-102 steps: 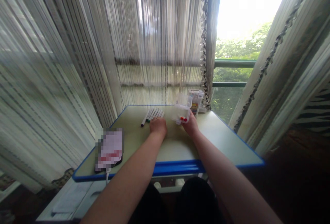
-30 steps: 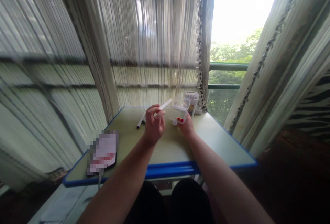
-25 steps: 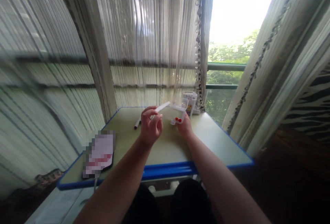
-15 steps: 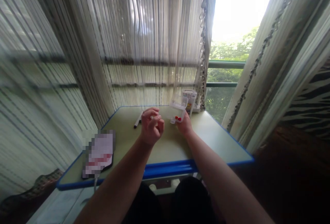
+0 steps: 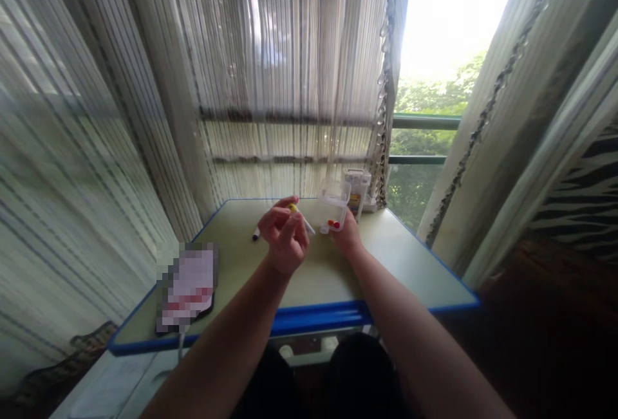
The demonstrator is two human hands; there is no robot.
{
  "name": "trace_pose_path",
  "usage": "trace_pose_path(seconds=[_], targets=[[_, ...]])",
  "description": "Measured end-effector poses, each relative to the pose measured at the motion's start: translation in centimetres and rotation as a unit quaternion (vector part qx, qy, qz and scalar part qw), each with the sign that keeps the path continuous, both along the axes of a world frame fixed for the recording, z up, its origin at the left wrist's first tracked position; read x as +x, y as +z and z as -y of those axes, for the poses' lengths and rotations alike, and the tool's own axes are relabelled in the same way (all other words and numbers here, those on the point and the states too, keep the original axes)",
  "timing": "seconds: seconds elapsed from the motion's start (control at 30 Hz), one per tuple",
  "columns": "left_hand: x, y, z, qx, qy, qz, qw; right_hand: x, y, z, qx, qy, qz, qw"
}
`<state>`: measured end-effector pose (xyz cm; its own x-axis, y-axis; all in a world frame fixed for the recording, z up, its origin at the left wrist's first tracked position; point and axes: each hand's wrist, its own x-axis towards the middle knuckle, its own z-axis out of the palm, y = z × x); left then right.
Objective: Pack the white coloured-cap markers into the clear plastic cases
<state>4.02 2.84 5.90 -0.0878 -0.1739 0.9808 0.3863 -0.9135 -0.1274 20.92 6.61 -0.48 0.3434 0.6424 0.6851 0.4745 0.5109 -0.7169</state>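
Observation:
My left hand [image 5: 286,237] is raised over the table, its thumb and fingertips pinched on a small yellow piece [image 5: 293,208]. A thin white stick [image 5: 306,222] shows just right of these fingers; I cannot tell whether it is held too. My right hand [image 5: 346,237] grips a small clear plastic box [image 5: 329,214] from its right side. The box's clear lid [image 5: 337,191] stands open at the back. Small red and orange pieces [image 5: 333,223] lie in the box. A dark-tipped white pen [image 5: 255,234] lies beyond my left hand, mostly hidden by it.
A clear packaged box [image 5: 356,190] stands at the table's back right, behind my right hand. At the left lies a phone-like slab [image 5: 188,284], blurred out, with a cable [image 5: 181,344]. The table [image 5: 400,277] has a blue edge; curtains [image 5: 270,116] hang behind it.
The fingers of my left hand have turned and opened up slightly, so the yellow piece and the white stick now show. My right hand keeps the box in nearly the same place.

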Motion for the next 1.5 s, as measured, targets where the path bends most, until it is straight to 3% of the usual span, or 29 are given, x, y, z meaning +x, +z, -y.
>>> trace_pose_path(seconds=[0.27,0.67,0.93,1.07,1.23,1.5], targets=[[0.1,-1.0,-1.8,-0.064,0.043,-0.011,0.997,0.2,-0.5,-0.1,0.008,-0.011,0.017,1.000],[-0.1,-0.2,-0.8,-0.054,0.094,-0.006,0.994,0.6,-1.0,-0.6,0.009,0.004,0.021,1.000],[-0.7,0.6,0.3,-0.026,0.003,0.018,1.000,0.7,-0.9,-0.5,0.022,0.019,-0.014,0.999],[-0.9,0.9,1.1,-0.004,-0.040,0.001,0.999,0.6,-0.8,-0.5,0.026,-0.008,0.006,1.000],[-0.8,0.4,0.7,-0.021,-0.032,-0.063,0.997,0.5,-0.8,-0.5,0.015,-0.048,0.022,0.998],[0.2,-0.7,-0.5,-0.082,-0.001,-0.147,0.986,0.8,-0.9,-0.4,0.008,-0.029,0.037,0.999]])
